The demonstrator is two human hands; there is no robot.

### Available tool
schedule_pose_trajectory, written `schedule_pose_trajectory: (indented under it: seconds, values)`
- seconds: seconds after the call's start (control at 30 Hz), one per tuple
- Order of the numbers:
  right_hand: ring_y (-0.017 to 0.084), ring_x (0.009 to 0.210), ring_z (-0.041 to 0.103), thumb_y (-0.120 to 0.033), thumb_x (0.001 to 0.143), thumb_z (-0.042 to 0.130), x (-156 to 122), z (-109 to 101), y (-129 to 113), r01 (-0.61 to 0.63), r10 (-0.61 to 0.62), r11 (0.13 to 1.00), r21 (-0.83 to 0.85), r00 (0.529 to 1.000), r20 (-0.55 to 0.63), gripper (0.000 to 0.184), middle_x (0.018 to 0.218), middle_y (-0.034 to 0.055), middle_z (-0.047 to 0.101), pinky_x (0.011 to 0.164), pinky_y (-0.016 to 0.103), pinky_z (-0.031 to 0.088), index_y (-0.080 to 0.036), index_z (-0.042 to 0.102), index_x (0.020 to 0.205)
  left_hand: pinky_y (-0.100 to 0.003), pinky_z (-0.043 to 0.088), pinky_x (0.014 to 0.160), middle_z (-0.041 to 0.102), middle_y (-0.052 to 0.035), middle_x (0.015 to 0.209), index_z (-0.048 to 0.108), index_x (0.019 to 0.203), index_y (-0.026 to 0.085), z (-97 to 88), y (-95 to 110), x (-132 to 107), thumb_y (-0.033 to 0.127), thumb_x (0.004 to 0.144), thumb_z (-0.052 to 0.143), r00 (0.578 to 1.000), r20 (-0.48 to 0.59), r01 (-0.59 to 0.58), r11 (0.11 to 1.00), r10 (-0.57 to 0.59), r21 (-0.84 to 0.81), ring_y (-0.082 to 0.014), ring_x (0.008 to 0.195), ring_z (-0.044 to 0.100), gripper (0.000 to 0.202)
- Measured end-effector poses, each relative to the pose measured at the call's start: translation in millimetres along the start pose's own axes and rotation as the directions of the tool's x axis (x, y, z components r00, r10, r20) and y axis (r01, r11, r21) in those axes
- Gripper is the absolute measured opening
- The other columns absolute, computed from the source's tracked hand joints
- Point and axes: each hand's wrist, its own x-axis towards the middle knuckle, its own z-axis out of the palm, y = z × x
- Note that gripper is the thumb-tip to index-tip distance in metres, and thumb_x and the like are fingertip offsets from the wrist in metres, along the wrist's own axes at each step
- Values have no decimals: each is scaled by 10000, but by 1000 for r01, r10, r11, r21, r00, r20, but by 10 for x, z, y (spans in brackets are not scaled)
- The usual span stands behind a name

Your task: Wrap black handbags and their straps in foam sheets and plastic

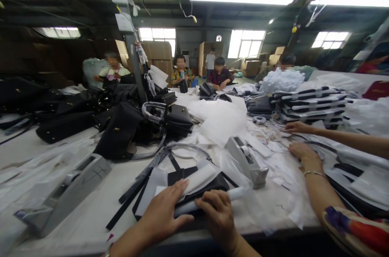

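Note:
A black handbag (219, 184) lies on the worktable in front of me, with white sheets on it and a long wrapped handle looping behind. My left hand (162, 213) rests flat on the bag's near left part, fingers stretched and thumb apart. Fingers curled, my right hand (219, 213) grips a white rolled wrapping strip (238, 193) along the bag's front edge. The strip shows on both sides of that hand. Dark straps (117, 210) trail off the bag's left side. What lies beneath my palms is hidden.
Grey tape dispensers stand left (82, 188) and right (246, 162). Black bags (118, 129) pile up at back left. White paper (220, 119) spreads behind. A co-worker's hands (304, 153) work at the right, near stacked wrapped bags (313, 105). Other people sit across the table.

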Motion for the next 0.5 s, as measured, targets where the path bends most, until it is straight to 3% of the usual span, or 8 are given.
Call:
schedule_pose_trajectory:
  seconds: [0.1, 0.2, 0.27, 0.33, 0.4, 0.47, 0.5]
  values:
    - [177, 753, 600, -161, 994, 478, 10, 108, -120, -17, 16, 1000, 24, 1000, 9, 246, 808, 34, 676, 710, 326, 450, -221, 704, 917, -434, 443, 1105, 431, -98, 1539, 306, 1527, 262, 316, -92, -23, 260, 805, 708, 983, -172, -33, 992, 55, 125, -268, 1377, 463, 826]
    - [176, 726, 614, -172, 982, 478, 155, -68, -155, -3, -28, 990, 139, 975, 220, 222, 808, 36, 687, 645, 295, 455, -216, 683, 911, -414, 480, 1075, 449, -97, 1528, 263, 1541, 255, 554, -172, -34, 157, 848, 610, 937, -313, -69, 962, 154, 266, -250, 1350, 498, 781]
    - [156, 695, 626, -170, 965, 507, 407, -240, -81, -2, -109, 958, 287, 923, 370, 174, 796, 20, 696, 621, 265, 466, -219, 672, 942, -397, 507, 1048, 462, -101, 1518, 258, 1547, 238, 639, -205, -31, 149, 883, 552, 903, -371, -78, 932, 216, 354, -249, 1334, 517, 731]
    - [146, 744, 656, -168, 964, 530, 791, -297, 92, -19, -142, 931, 364, 901, 410, 161, 857, 21, 720, 686, 247, 502, -221, 666, 1032, -382, 524, 1027, 472, -111, 1508, 254, 1552, 217, 689, -226, -19, 163, 901, 527, 878, -398, -83, 905, 264, 417, -256, 1324, 526, 708]
    - [170, 969, 670, -196, 972, 550, 1255, -128, 353, -60, -72, 947, 314, 917, 393, 221, 1066, 61, 724, 874, 272, 516, -226, 646, 1169, -369, 533, 1017, 493, -120, 1489, 211, 1566, 210, 730, -240, 5, 146, 898, 509, 865, -416, -80, 894, 282, 441, -258, 1315, 535, 735]
    - [224, 1236, 566, -275, 950, 609, 1721, 276, 655, -102, 10, 978, 181, 893, 450, 385, 1323, 108, 626, 1061, 341, 441, -213, 576, 1329, -352, 537, 1011, 555, -104, 1436, 141, 1581, 249, 770, -246, 37, 59, 879, 470, 860, -440, -47, 898, 260, 438, -238, 1290, 561, 798]
    - [270, 1375, 439, -320, 918, 657, 1928, 538, 799, -118, 61, 989, 85, 866, 497, 525, 1449, 135, 525, 1146, 395, 355, -193, 514, 1407, -338, 543, 998, 597, -88, 1393, 129, 1581, 281, 787, -244, 53, 17, 869, 448, 858, -456, -20, 903, 236, 430, -222, 1261, 586, 824]
